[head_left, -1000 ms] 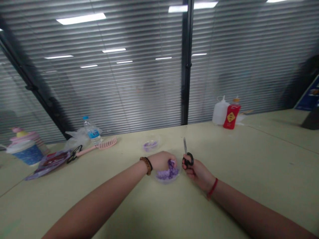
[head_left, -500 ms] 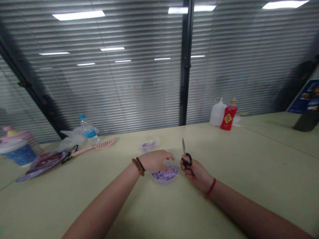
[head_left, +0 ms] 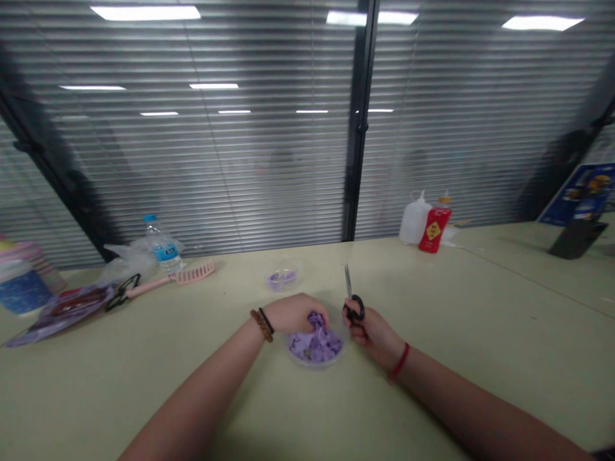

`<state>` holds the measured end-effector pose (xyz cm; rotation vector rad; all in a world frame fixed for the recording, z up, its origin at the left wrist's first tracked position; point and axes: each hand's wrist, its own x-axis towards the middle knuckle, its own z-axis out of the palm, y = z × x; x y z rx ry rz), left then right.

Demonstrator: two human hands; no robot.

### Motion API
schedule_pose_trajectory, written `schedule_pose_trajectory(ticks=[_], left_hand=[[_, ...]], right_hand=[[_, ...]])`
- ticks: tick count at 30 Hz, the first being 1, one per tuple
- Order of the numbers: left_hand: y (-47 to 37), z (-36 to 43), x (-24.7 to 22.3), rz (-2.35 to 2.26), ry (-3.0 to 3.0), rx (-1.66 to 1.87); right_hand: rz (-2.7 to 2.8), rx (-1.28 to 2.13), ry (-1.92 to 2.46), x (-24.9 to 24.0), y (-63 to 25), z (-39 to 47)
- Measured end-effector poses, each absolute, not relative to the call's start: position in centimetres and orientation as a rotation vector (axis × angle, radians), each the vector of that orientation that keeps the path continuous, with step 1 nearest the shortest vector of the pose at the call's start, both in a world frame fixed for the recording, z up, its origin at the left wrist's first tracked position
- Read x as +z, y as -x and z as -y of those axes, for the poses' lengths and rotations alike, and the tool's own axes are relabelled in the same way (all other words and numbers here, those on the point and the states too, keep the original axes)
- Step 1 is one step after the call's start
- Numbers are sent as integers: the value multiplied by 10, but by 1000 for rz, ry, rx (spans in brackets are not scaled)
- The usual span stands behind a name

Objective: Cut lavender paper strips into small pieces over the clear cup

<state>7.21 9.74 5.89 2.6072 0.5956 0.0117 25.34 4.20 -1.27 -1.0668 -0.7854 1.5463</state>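
A clear plastic bowl (head_left: 317,365) on the table holds a heap of crumpled purple scraps (head_left: 312,346), which look like paper. My left hand (head_left: 298,314) is over the bowl's far left side, its fingers closed on a bunch of the purple scraps. To the right of the bowl, my right hand (head_left: 377,333) grips a pair of scissors (head_left: 353,301) by the black handles. The scissors' blades point up and away, nearly together. Behind the bowl stands a smaller clear container (head_left: 282,278) with a few purple bits inside.
On the left lie a pink hairbrush (head_left: 192,273), a water bottle (head_left: 163,246), a purple plastic packet (head_left: 67,314) and a blue cup (head_left: 24,288). At the back right stand a white squeeze bottle (head_left: 414,219) and a red bottle (head_left: 434,227). A blinded window (head_left: 230,179) borders the table's back.
My left hand has gone from spread fingers above the bowl to a closed grasp, lifting some purple scraps into a raised bunch. The right hand still holds the scissors. The view shifted slightly.
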Motion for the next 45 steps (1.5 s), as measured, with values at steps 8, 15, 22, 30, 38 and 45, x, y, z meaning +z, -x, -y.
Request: schedule_pose_trajectory(ticks=[8, 15, 22, 30, 38, 45], left_hand=[[-61, -92, 82, -603, -2536, 289], [-58, -94, 82, -689, -2501, 297], [-57, -86, 89, -630, -2531, 72], [-73, -67, 73, -807, -2820, -337], [-78, -70, 56, -752, -2872, -292], [-69, -76, 80, -692, -2705, -52]], right_hand=[[801, 1540, 1061, -11, -253, -41], [837, 1536, 1074, -13, -253, -41], [847, 1537, 1066, -13, -252, -42], [845, 1532, 1068, -13, -252, -40], [848, 1529, 1090, -11, -251, -39], [858, 1522, 1085, -10, -251, -38]])
